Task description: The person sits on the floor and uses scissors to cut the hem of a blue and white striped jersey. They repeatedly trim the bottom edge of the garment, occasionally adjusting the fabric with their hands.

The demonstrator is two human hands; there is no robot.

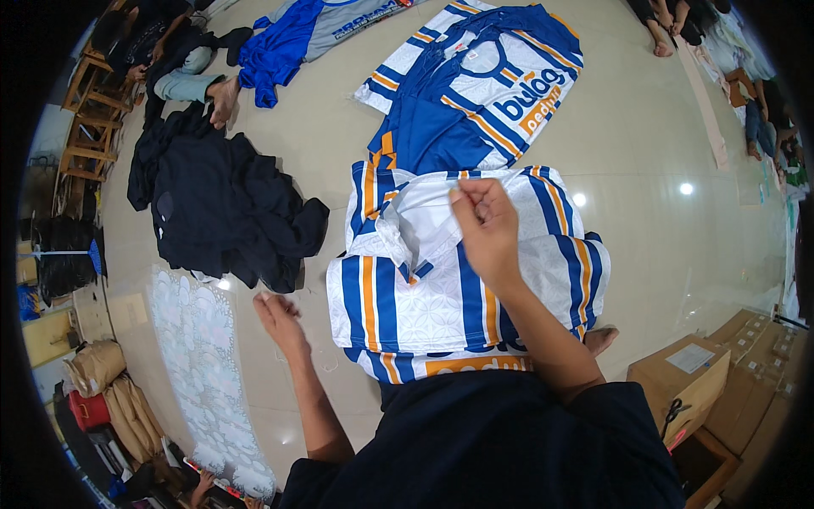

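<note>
Well, the faintly patterned white shirt (439, 299) carries blue and orange stripes.

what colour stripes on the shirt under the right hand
The stripes are blue and orange; head view.

Smooth cloth here on the nearest striped shirt (428, 305), its white panels faintly patterned; soft, matt fabric in the black heap (216, 199) at left; glossy floor (653, 254) throwing back lights; matt cardboard box (666, 382) near right; wooden furniture (91, 123) far left.

Near shirt (421, 301): white, blue-and-orange stripes, faint interlaced-circle pattern. Cloth heap (225, 204): black. Floor (670, 246): cream.
</note>
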